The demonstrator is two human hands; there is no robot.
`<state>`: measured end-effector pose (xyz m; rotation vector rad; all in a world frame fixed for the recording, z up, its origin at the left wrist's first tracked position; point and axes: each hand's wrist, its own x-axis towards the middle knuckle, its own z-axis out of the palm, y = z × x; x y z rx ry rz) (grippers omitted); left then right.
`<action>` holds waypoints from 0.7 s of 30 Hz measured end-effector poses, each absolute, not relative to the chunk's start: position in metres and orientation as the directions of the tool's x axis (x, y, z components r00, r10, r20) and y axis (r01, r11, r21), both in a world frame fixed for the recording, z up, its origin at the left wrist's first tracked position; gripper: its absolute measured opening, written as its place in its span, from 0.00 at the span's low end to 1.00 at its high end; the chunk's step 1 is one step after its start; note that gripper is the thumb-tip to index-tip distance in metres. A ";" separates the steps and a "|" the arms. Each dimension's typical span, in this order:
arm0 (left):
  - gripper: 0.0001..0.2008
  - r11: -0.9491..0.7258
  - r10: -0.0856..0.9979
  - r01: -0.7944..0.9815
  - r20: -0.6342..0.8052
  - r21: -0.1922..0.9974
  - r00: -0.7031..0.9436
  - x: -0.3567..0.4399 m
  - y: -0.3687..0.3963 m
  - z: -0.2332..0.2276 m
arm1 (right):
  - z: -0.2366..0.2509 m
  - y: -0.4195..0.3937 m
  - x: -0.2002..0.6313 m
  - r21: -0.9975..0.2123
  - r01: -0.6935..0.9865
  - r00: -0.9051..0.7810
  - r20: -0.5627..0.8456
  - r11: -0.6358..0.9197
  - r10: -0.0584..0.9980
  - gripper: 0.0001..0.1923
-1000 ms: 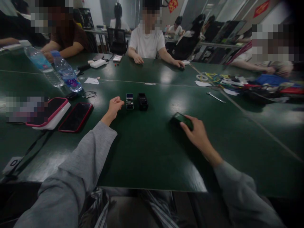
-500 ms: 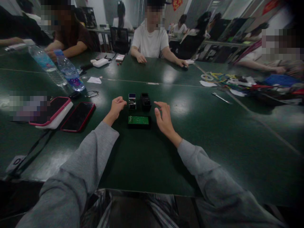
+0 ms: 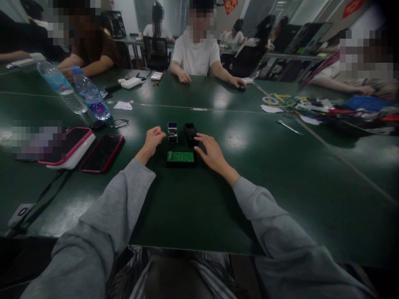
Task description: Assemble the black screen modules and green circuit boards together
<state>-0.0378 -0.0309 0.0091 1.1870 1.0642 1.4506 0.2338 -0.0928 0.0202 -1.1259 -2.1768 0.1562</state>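
Note:
My left hand (image 3: 153,140) rests on the table with its fingers curled closed; whatever they hold, if anything, is hidden. Just right of its fingertips stands a small electronic module (image 3: 172,133) with a dark screen and bare components. My right hand (image 3: 212,153) is open, thumb and fingers apart, its fingertips at the right edge of a small black plastic case (image 3: 189,131); whether they touch it I cannot tell. Between and nearer to me lies a green circuit board (image 3: 180,156) set in a black rectangular housing.
To the left are a red-cased phone (image 3: 102,153), another phone (image 3: 67,145) on a white object, and two water bottles (image 3: 93,95). At the right lie a metal wrench-like tool (image 3: 289,127) and a heap of cables (image 3: 327,108). Across the green table (image 3: 249,166) sit several people.
My right hand has moved left and its fingers have come up to the black case. My left hand stays curled beside the module.

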 end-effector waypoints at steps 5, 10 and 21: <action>0.21 -0.165 0.985 -0.136 0.157 0.977 -0.066 -0.037 -0.032 0.011 | 0.020 -0.089 0.238 -0.423 0.689 -0.258 0.616 0.588 0.744 0.14; 0.21 -0.169 0.985 -0.114 0.164 0.979 -0.048 -0.038 -0.033 0.010 | 0.016 -0.087 0.239 -0.434 0.654 -0.297 0.605 0.619 0.738 0.16; 0.21 -0.154 0.987 -0.101 0.149 0.983 -0.055 -0.037 -0.035 0.012 | -0.004 -0.067 0.253 -0.702 0.607 0.069 0.513 0.372 0.856 0.20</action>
